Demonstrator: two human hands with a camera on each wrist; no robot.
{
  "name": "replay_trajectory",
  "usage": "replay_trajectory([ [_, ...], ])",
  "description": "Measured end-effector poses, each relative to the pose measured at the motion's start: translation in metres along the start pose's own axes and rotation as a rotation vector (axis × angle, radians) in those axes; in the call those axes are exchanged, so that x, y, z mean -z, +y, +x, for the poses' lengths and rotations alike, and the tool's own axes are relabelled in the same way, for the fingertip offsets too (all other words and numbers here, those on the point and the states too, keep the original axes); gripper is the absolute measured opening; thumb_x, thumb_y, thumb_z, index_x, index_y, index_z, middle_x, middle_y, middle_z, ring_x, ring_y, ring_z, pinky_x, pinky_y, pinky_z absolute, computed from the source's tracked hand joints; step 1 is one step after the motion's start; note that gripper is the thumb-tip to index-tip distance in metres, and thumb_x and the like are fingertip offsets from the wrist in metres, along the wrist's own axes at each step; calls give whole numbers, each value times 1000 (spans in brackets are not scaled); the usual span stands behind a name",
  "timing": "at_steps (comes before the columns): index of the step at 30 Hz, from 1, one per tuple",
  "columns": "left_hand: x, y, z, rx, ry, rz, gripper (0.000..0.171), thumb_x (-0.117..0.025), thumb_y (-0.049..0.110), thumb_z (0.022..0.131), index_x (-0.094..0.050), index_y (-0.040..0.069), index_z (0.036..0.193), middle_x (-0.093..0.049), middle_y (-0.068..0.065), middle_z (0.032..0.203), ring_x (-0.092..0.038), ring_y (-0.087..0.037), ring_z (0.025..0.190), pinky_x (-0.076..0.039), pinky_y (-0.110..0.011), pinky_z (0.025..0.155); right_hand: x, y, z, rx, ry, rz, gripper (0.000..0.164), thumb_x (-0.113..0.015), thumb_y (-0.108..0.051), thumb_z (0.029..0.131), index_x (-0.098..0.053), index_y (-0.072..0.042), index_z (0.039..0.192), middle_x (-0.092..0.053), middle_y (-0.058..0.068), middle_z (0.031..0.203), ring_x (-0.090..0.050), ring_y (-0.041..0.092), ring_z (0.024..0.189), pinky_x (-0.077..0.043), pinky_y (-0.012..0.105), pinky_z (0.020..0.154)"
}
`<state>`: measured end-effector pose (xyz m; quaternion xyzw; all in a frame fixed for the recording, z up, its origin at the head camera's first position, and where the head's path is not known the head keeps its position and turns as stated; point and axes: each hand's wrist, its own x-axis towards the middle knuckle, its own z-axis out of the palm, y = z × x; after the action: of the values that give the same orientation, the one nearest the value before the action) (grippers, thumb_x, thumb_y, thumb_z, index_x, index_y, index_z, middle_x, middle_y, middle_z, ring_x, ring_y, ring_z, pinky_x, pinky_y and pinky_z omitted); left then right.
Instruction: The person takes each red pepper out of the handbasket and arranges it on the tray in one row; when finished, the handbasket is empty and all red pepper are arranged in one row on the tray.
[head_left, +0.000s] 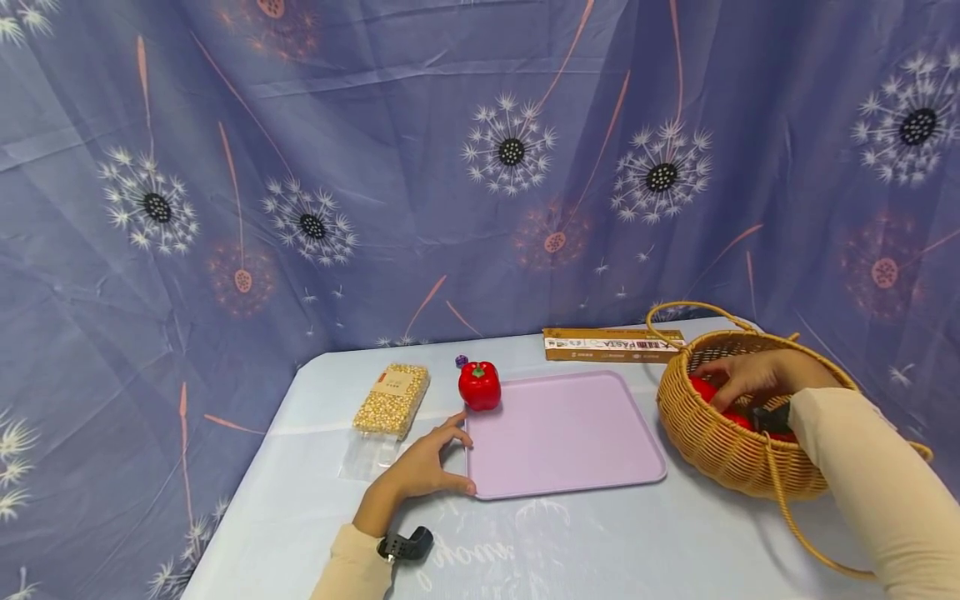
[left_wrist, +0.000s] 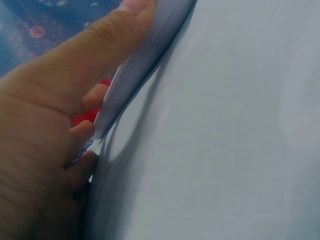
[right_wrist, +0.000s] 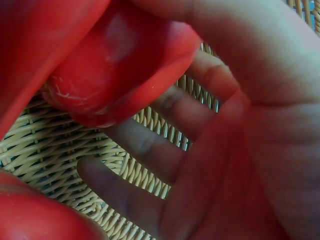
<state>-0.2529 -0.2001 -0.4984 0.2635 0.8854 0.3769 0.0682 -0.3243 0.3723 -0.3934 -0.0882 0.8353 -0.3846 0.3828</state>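
In the head view my left hand spans the left edge of a pale purple tray, thumb at the near corner and fingertips along the side. The left wrist view has the thumb lying along the tray's rim. A glossy red bell pepper with a green stem sits at the tray's far left corner. My right hand reaches down inside a wicker basket. Between its thumb and fingers it grips a red bell pepper; other red peppers lie around it.
A vacuum pack of yellow kernels lies left of the tray. Behind the tray is a long brown pasta box, and a small purple item lies by the standing pepper. The basket's rope handle droops onto the table.
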Motion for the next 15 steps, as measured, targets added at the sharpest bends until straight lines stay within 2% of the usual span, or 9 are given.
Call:
replay_trajectory([
  [6, 1, 2, -1, 5, 1, 5, 64, -93, 50, 65, -61, 26, 115, -28, -3, 165, -23, -28, 151, -23, -53, 118, -2, -4, -1, -1, 1, -4, 80, -76, -9, 81, -31, 4, 145, -54, 17, 124, -53, 30, 112, -54, 45, 87],
  [11, 2, 3, -2, -3, 2, 13, 64, -92, 50, 66, -61, 25, 115, -28, -3, 165, -23, -29, 150, -23, -54, 118, -2, -7, -3, -16, 4, 19, 73, -75, -7, 80, -35, 3, 140, -54, 15, 118, -57, 28, 102, -56, 42, 83],
  [15, 3, 3, -1, -9, 4, 11, 64, -93, 49, 66, -61, 25, 115, -29, -4, 165, -23, -29, 150, -23, -54, 118, 1, -8, -6, -38, 18, -13, 74, -76, -10, 82, -33, 5, 141, -53, 16, 116, -60, 27, 96, -57, 41, 79],
])
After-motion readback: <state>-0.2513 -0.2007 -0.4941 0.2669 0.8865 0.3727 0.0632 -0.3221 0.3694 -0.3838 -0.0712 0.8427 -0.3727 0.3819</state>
